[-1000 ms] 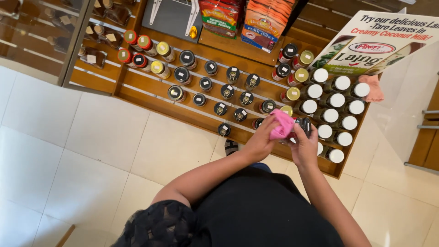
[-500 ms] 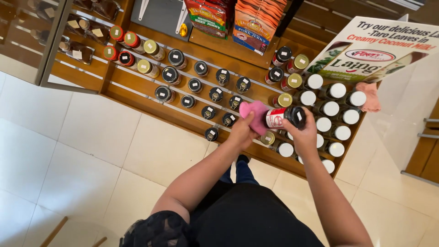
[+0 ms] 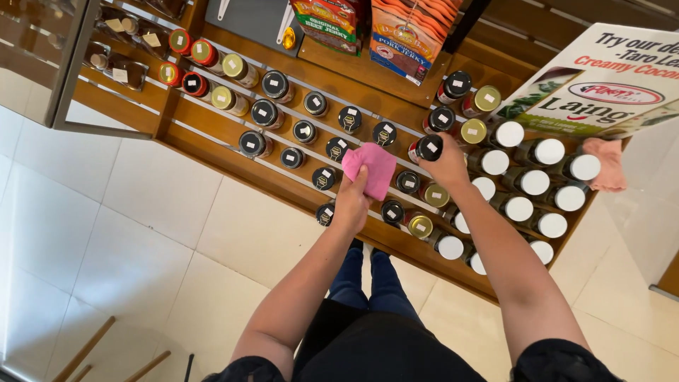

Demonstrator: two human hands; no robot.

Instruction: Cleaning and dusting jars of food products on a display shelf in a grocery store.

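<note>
Head view: right hand (image 3: pixel 448 164) grips black-lidded jar (image 3: pixel 426 148); left hand (image 3: pixel 351 201) holds pink cloth (image 3: pixel 370 168).

cloth (image 3: pixel 370 168): pink, crumpled, gripped in left hand (image 3: pixel 352 201), held over shelf rows | jar (image 3: pixel 426 148): dark lid with white sticker, red label, tilted, gripped in right hand (image 3: pixel 450 163), just right of cloth

A pink cloth (image 3: pixel 370 170), black-lidded jars (image 3: pixel 426 148), white-lidded jars (image 3: pixel 535 182), brown wooden shelves (image 3: pixel 212 127).
</note>
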